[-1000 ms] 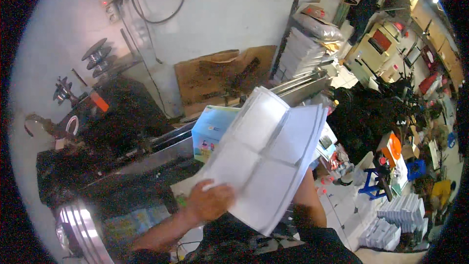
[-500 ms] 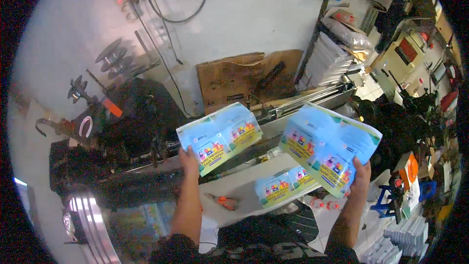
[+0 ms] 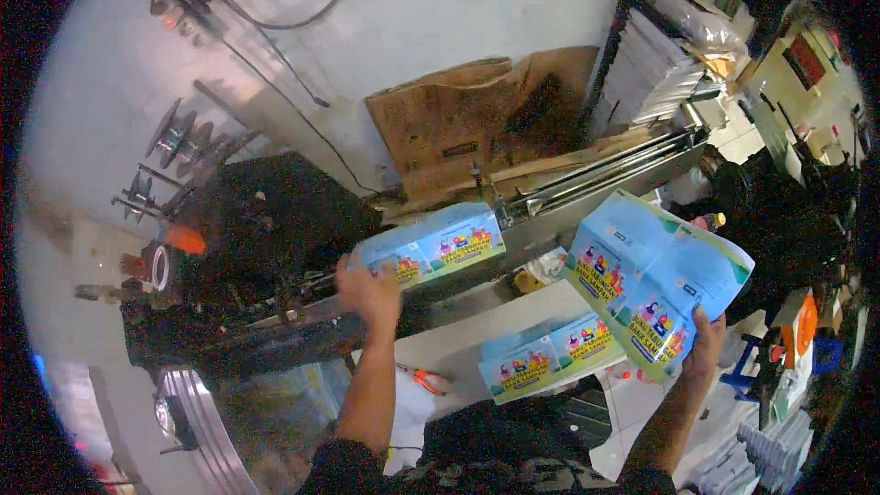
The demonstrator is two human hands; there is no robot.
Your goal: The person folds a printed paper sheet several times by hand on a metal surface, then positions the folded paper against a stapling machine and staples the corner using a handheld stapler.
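Note:
My right hand (image 3: 704, 344) grips the lower right edge of printed cover sheets (image 3: 642, 280), blue, yellow and green with cartoon figures, held raised and slightly bowed. To the left, my left hand (image 3: 369, 293) is closed at the left edge of another such printed sheet (image 3: 458, 236), in front of the dark machine; motion blurs its fingers. A stack of matching sheets (image 3: 527, 374) rests on the pale tabletop (image 3: 467, 339) between my forearms. Orange-handled pliers (image 3: 426, 379) lie on that table beside my left forearm.
A long dark machine (image 3: 275, 211) with metal rails (image 3: 610, 165) crosses behind the table. Brown cardboard (image 3: 458, 128) leans on the wall. Paper stacks (image 3: 651, 64) stand at the back right, and more stacks (image 3: 770, 449) at the lower right near a blue stool (image 3: 741, 371).
My left hand has brought its sheet nearer the machine, where it appears flatter. The right hand's sheets have shifted right, off the table stack, which shows more fully. The head view has turned somewhat.

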